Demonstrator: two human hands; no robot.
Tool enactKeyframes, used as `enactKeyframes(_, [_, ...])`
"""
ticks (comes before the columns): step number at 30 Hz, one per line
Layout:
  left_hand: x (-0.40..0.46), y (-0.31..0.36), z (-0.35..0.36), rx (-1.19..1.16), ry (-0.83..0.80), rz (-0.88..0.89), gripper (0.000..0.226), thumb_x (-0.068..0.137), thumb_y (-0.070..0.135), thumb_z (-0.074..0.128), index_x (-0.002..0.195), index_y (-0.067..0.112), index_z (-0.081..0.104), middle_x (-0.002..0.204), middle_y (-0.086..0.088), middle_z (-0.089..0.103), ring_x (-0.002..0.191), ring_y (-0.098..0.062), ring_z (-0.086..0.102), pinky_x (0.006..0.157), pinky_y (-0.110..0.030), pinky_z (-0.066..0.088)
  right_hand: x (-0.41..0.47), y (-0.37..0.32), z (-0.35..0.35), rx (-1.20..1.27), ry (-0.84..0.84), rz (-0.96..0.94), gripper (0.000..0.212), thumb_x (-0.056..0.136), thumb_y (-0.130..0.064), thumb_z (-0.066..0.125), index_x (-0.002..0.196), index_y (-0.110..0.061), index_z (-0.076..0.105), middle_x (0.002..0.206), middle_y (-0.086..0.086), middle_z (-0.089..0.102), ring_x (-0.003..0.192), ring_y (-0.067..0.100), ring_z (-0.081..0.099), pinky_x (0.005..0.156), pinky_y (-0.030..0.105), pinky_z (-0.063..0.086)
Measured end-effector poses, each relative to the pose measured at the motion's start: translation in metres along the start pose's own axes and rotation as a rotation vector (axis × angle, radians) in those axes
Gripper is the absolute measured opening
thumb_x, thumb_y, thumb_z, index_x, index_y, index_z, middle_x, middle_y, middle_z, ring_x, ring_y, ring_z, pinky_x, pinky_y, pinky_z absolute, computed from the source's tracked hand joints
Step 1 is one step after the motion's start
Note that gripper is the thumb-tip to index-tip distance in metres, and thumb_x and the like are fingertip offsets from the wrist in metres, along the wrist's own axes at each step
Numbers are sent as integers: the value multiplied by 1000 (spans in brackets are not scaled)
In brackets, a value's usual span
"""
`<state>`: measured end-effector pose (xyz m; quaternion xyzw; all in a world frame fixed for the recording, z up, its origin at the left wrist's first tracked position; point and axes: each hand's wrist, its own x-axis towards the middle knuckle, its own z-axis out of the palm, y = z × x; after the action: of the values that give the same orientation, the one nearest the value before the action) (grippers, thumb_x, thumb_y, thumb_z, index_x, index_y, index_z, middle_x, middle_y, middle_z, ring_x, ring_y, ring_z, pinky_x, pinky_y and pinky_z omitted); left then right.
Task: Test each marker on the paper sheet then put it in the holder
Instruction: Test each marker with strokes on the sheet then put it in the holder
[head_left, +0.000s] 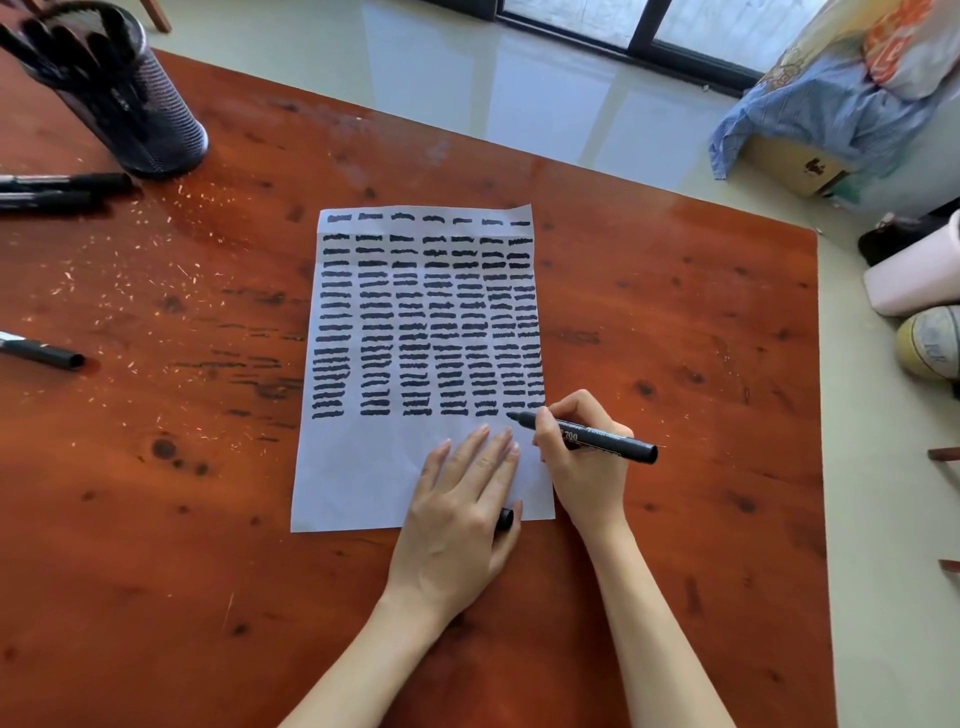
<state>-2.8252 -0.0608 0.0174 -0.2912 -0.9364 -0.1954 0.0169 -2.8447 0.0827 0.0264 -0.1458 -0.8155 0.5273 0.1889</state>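
Observation:
A white paper sheet lies mid-table, its upper part filled with rows of black strokes. My right hand grips a black marker with its tip touching the paper at the bottom of the second column from the right. My left hand presses flat on the sheet's lower right, fingers straight, with a black marker cap tucked under the thumb. A black mesh holder with several markers stands at the far left.
Two capped markers lie left of the holder's base, and another marker lies at the left edge. The red-brown wooden table ends at the right. Bundled cloth and containers sit on the floor beyond.

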Motion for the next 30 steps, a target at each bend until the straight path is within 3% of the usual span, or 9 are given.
enactKeyframes(4, [0, 0, 1, -3, 0, 0, 46, 88, 32, 46, 129, 13, 52, 138, -1, 50, 131, -19, 41, 107, -41, 29, 0, -1, 1, -23, 5, -11, 20, 80, -32, 55, 63, -26, 49, 50, 4, 59, 41, 17, 52, 43, 31, 42])
enactKeyframes(9, [0, 0, 0, -7, 6, 5, 46, 88, 32, 46, 128, 12, 53, 137, -1, 51, 130, -18, 40, 108, -40, 29, 0, 1, 0, -30, -3, -17, 28, 81, -30, 55, 62, -10, 53, 48, 7, 57, 40, 21, 50, 41, 32, 40])
enactKeyframes(15, [1, 0, 0, -7, 2, 6, 46, 87, 32, 47, 128, 12, 53, 137, -2, 50, 130, -18, 40, 108, -40, 28, 0, 1, 0, -33, -5, -44, 22, 81, -28, 55, 63, -16, 51, 48, 6, 57, 40, 17, 49, 42, 28, 39])
enactKeyframes(30, [0, 0, -1, -1, -13, 3, 46, 88, 32, 47, 129, 13, 52, 138, -1, 49, 131, -19, 41, 108, -41, 29, 0, 4, 2, -38, 9, -36, 31, 82, -27, 54, 62, -4, 51, 48, 10, 55, 40, 22, 49, 41, 33, 40])
